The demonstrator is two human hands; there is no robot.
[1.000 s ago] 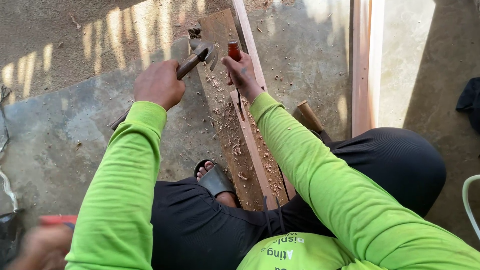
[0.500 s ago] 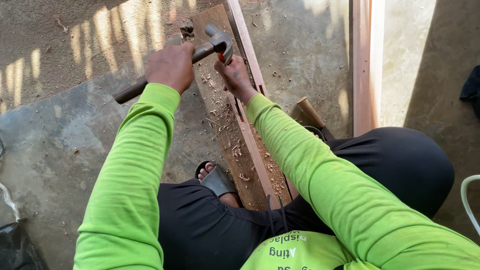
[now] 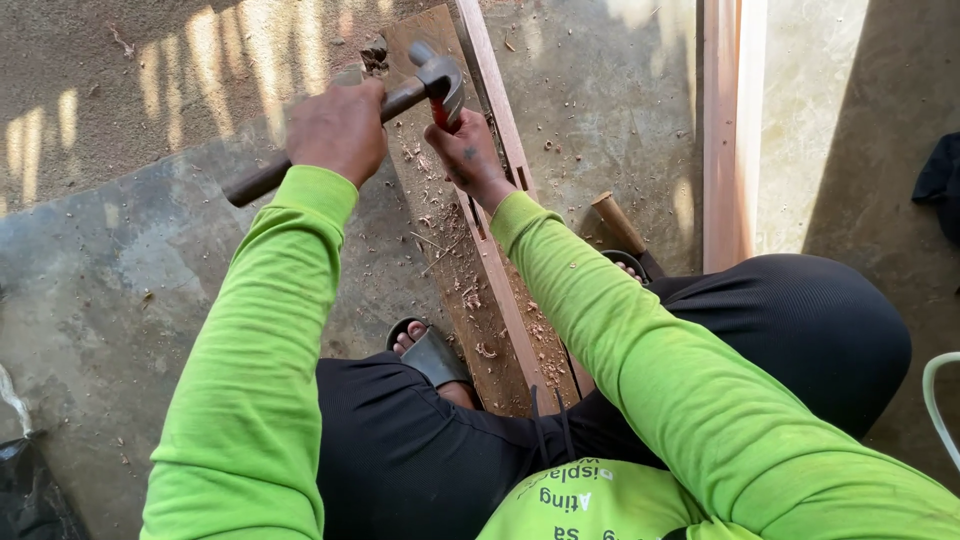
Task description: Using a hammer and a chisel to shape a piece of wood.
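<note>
A claw hammer point(image 3: 420, 85) with a grey steel head and dark handle meets the red-handled chisel point(image 3: 443, 116), its head resting on the chisel's top. The left hand point(image 3: 338, 128) is clamped around the hammer's handle; the right hand point(image 3: 470, 155) is closed around the chisel, which stands on a narrow wooden strip point(image 3: 500, 250). The strip lies along a brown plank point(image 3: 455, 290) littered with wood shavings point(image 3: 470, 300). Beneath is a rough concrete floor point(image 3: 130, 290), partly sunlit. A sandalled foot point(image 3: 430, 352) presses on the plank, and a pale wooden frame piece point(image 3: 722, 130) lies to the right.
</note>
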